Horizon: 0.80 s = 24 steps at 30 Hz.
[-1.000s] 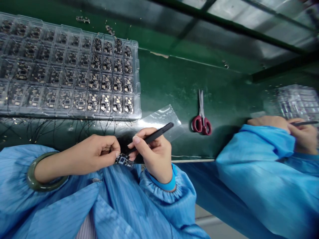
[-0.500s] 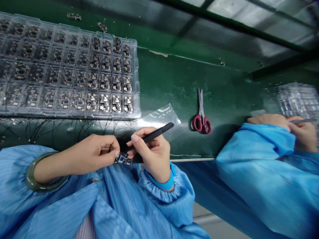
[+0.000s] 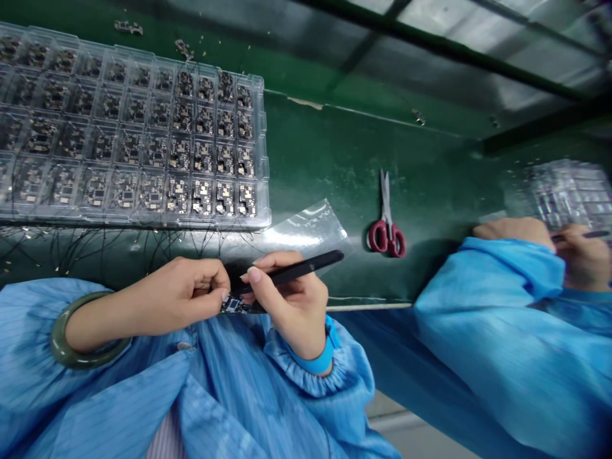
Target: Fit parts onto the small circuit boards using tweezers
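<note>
Between thumb and fingers, my left hand (image 3: 191, 290) pinches the left end of a small circuit board (image 3: 234, 304) at the table's front edge. My right hand (image 3: 291, 299) is closed round black tweezers (image 3: 310, 264), their rear end pointing up to the right. The tweezers' tips reach down towards the board; whether they touch it is hidden by my fingers and the dark area there. A clear plastic tray (image 3: 266, 191) filled with rows of similar circuit boards lies behind my left hand, with thin black wires (image 3: 157, 245) sticking out along its front side.
Scissors with red handles (image 3: 387, 236) lie right of a clear plastic bag (image 3: 315, 223) on the green table (image 3: 325, 153). Loose small parts (image 3: 128, 27) sit behind the tray. At right, a co-worker's blue sleeve (image 3: 488, 274) and hands are near another clear tray (image 3: 568, 191).
My right hand has tilted the tweezers flatter, their rear end shifting right and down. My left hand keeps the board in nearly the same place. The loose parts behind the tray appear slightly further left.
</note>
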Available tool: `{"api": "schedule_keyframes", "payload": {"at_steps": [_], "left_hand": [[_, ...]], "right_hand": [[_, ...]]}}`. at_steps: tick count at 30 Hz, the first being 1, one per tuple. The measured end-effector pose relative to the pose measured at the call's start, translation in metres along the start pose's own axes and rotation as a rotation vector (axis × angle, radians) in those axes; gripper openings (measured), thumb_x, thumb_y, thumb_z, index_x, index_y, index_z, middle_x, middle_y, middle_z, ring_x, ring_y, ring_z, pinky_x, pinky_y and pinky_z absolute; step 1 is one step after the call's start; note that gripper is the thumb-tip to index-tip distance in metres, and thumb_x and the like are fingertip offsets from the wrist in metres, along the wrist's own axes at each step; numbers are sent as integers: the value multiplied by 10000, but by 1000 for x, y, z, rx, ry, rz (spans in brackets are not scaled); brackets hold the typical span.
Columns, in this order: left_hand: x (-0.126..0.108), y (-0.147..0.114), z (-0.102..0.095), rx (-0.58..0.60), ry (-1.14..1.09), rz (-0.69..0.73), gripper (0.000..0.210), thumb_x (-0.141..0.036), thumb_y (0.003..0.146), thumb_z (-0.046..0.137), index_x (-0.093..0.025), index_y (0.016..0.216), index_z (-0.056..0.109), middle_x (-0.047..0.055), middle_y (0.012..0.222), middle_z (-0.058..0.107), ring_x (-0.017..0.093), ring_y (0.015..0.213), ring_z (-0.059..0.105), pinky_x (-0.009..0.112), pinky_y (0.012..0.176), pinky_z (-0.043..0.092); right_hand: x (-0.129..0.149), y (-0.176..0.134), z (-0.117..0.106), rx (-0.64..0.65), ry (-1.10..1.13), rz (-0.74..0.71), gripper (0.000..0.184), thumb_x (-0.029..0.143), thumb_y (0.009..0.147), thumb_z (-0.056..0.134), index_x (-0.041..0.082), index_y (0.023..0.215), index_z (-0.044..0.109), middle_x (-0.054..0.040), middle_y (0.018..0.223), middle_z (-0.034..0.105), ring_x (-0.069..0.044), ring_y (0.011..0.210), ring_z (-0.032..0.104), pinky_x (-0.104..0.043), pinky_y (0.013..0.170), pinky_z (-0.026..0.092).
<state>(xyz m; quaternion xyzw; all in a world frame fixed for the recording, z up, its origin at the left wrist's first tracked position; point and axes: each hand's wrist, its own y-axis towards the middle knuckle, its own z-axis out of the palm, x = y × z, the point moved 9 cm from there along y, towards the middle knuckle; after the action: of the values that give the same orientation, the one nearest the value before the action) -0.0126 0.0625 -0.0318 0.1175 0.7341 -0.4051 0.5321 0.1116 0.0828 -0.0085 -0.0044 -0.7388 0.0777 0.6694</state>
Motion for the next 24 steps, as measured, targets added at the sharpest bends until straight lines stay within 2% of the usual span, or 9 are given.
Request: {"api": "schedule_keyframes", "payload": {"at_steps": [4,8,10,12,14,16,18,20,24], "left_hand": [[1,0,-2,-38,24,26,108,-230,867,468,-177,792,524,-61,603,457,82,533,400,201,495,309],[-7,-1,-6,-108,101,120,100,-198,868,484,-170,830,572,-69,581,465,69,505,417,183,477,309],[-16,-4,-9,-172,150,204,105,-196,875,493,-164,844,588,-67,581,473,63,499,426,176,474,315],[-24,-8,-15,-262,189,291,100,-186,884,498,-162,861,593,-57,619,511,56,504,433,171,474,320],[-31,-14,-21,-356,203,379,91,-155,890,497,-166,880,586,-40,701,574,49,517,443,164,481,331],[-36,-19,-26,-426,199,455,91,-133,899,494,-174,902,574,-21,792,622,49,555,477,159,512,361],[-38,-23,-28,-464,195,518,93,-130,909,494,-183,928,568,-9,831,639,59,603,514,162,550,390],[-40,-25,-28,-473,185,558,94,-132,917,491,-184,942,566,0,826,635,69,625,531,172,565,403],[-40,-28,-30,-481,98,605,48,-169,909,531,-172,950,554,0,780,594,60,541,475,173,476,363]], "right_hand": [[16,-4,-1,-18,-148,-186,62,229,816,654,216,869,626,24,703,665,-110,553,635,-235,501,548],[29,-8,-8,-86,-187,-325,113,153,804,665,222,889,637,21,765,664,-110,626,628,-249,566,532],[33,-9,-17,-149,-122,-368,45,175,838,635,220,842,631,17,739,653,-120,637,615,-265,582,513],[33,-11,-32,-260,8,-391,166,234,909,538,213,755,596,-1,744,653,-141,684,619,-290,616,504],[29,-12,-44,-336,97,-366,258,261,958,441,209,748,581,-23,858,674,-135,697,607,-288,614,490],[23,-10,-39,-277,34,-295,187,262,958,453,216,891,622,-37,994,677,-109,655,571,-267,589,470],[20,-8,-22,-116,-92,-246,141,251,925,533,231,1028,628,-31,970,684,-97,620,548,-248,579,459],[21,-9,-8,-11,-183,-248,113,224,892,588,234,992,640,-4,838,679,-104,647,575,-234,602,464],[30,-9,3,-10,-237,-286,65,176,879,599,228,861,632,34,720,638,-87,630,584,-193,575,445]]}}
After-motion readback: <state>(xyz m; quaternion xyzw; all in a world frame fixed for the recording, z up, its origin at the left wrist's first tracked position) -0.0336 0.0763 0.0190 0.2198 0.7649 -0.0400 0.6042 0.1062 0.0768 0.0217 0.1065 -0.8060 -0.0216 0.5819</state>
